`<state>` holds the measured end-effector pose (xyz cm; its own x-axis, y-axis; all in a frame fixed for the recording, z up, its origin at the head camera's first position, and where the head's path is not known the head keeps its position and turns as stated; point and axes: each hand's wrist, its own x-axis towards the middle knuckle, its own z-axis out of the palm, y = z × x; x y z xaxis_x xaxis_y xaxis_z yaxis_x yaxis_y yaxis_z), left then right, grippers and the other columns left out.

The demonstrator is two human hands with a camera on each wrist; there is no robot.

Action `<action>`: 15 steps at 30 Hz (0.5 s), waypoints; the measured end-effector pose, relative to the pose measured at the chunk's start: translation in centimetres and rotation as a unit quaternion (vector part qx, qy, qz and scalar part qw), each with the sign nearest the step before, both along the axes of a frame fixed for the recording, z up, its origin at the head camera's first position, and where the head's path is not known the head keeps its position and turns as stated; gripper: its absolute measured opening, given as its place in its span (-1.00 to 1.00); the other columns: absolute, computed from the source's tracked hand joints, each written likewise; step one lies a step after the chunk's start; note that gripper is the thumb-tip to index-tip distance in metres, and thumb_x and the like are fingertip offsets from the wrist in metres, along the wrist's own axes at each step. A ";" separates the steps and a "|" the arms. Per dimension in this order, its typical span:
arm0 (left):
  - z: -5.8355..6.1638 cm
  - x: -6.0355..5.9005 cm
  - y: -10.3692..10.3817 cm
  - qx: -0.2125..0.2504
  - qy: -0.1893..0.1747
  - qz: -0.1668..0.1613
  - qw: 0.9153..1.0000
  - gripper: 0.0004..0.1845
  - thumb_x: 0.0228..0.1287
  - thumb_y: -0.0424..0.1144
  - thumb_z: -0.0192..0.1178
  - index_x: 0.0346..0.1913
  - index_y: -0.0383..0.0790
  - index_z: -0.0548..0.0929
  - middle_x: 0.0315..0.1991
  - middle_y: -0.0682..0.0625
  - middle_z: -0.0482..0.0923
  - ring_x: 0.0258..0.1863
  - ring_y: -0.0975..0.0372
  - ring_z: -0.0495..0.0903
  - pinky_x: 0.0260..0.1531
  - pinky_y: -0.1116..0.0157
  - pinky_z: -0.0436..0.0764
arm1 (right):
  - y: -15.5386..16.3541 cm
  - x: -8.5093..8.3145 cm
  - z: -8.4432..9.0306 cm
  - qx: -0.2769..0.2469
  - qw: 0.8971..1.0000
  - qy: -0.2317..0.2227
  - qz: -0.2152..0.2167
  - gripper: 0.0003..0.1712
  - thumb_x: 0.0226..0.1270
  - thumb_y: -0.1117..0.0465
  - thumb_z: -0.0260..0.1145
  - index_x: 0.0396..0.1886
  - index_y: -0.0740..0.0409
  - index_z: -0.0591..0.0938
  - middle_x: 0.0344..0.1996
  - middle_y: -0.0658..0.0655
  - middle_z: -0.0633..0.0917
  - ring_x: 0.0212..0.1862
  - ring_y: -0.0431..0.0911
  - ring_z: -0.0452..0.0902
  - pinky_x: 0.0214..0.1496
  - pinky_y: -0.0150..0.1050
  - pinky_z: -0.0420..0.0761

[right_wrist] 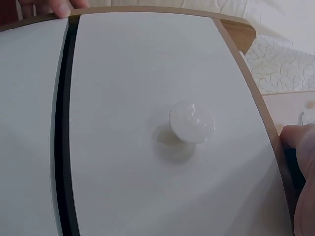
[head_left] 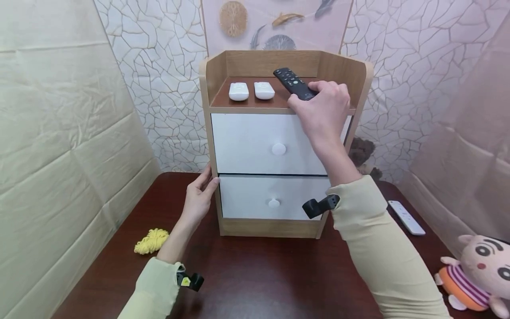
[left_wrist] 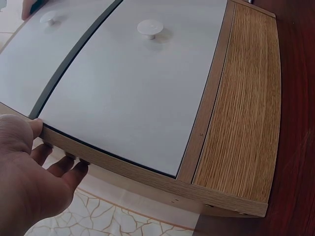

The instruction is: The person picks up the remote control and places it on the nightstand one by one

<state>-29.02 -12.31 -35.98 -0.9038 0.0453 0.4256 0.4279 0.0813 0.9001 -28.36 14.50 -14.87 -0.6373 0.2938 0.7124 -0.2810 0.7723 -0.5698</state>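
Observation:
A small wooden drawer cabinet (head_left: 271,228) with two white drawers stands on the dark red table. Above its open top shelf, my right hand (head_left: 324,106) grips a black remote control (head_left: 292,82) by its near end, the far end tilted up. In the right wrist view, only part of that hand (right_wrist: 302,157) shows at the right edge. My left hand (head_left: 199,195) holds the cabinet's left side edge, thumb on the front and fingers against the side panel, as the left wrist view shows. Two white rounded objects (head_left: 239,91) lie side by side on the shelf, left of the remote.
Yellow yarn or cord (head_left: 152,241) lies bundled at the left of the table. At the right are a white remote control (head_left: 406,217) and a plush toy (head_left: 472,274) in a striped top. A brown plush (head_left: 361,153) shows partly behind the cabinet.

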 end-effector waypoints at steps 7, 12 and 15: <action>-0.1 0.2 0.0 0.004 0.001 -0.002 1.000 -0.36 0.60 -0.27 0.10 0.60 -0.31 0.15 0.59 -0.07 0.13 0.52 0.15 0.17 0.42 0.19 0.31 | -0.4 -0.3 0.3 0.025 0.998 -0.055 -0.019 -0.46 0.23 -0.01 0.29 0.11 0.20 0.76 -0.01 0.18 0.74 0.11 0.10 0.42 0.24 0.01 0.31; 0.0 0.2 0.1 0.006 0.002 -0.001 1.000 -0.36 0.60 -0.27 0.10 0.59 -0.31 0.15 0.58 -0.07 0.13 0.52 0.16 0.18 0.42 0.19 0.32 | -0.5 -0.4 0.9 0.051 0.994 -0.090 -0.042 -0.46 0.22 -0.04 0.28 0.06 0.20 0.77 -0.04 0.19 0.74 0.09 0.12 0.45 0.19 0.04 0.33; 0.1 0.2 0.2 0.005 0.002 0.001 1.000 -0.36 0.60 -0.28 0.10 0.59 -0.32 0.15 0.58 -0.07 0.13 0.52 0.17 0.17 0.42 0.19 0.32 | -0.6 -0.4 1.1 0.061 0.992 -0.102 -0.052 -0.46 0.21 -0.06 0.27 0.04 0.19 0.77 -0.05 0.19 0.74 0.09 0.13 0.46 0.19 0.05 0.34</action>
